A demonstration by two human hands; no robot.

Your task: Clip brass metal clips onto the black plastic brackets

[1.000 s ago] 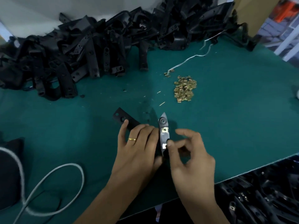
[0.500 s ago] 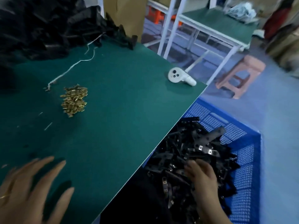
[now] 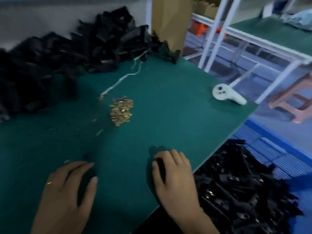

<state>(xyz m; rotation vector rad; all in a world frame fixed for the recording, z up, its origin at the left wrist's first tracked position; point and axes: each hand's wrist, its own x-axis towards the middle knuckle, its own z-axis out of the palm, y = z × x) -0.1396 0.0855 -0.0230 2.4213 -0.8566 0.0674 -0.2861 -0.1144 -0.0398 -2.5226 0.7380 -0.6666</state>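
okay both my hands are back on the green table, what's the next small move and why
Probably reach your right hand forward to the brass clip pile and pinch one: neither hand shows a clip. Your left hand seems to cover something dark, perhaps a bracket; blur hides it.

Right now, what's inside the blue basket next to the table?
The blue basket holds a heap of black brackets, some with shiny metal clips on. The heap hides whatever lies underneath it.

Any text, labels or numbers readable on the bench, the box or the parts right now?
None can be read.
Cardboard box: no print shows.
White controller: button marks too blurred to read.
Brass clips and black brackets: no markings show; the frame is motion-blurred.
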